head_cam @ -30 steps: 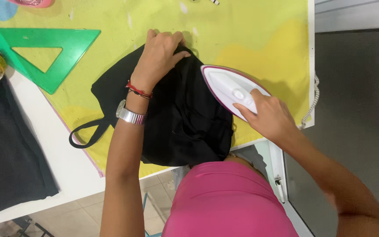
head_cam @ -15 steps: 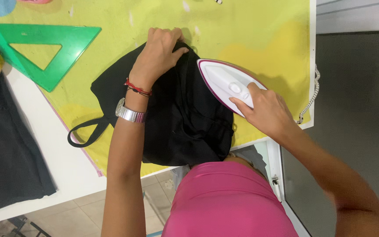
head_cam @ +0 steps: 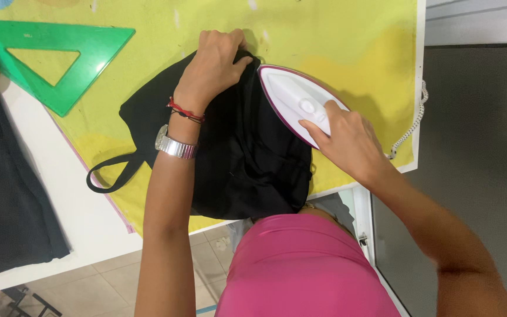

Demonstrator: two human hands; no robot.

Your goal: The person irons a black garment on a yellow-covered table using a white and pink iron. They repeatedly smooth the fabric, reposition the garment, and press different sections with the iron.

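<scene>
A black fabric bag [head_cam: 247,158] with a loop strap [head_cam: 110,173] lies on a yellow cloth [head_cam: 335,41] that covers the table. My left hand [head_cam: 215,61] pinches the bag's far edge and holds it down; a silver watch and a red cord are on that wrist. My right hand [head_cam: 347,141] grips the handle of a white iron [head_cam: 291,100] with a magenta rim. The iron's tip rests on the bag's right side, close to my left fingers.
A green plastic set square [head_cam: 48,58] lies at the left on the yellow cloth. A dark garment [head_cam: 7,199] lies on the white table [head_cam: 83,223] at the far left. The iron's coiled white cord [head_cam: 409,129] hangs over the table's right edge. Tiled floor lies below.
The iron has slid up and to the left along the bag's right side, closer to my left hand. My left hand has kept its hold on the bag's edge.
</scene>
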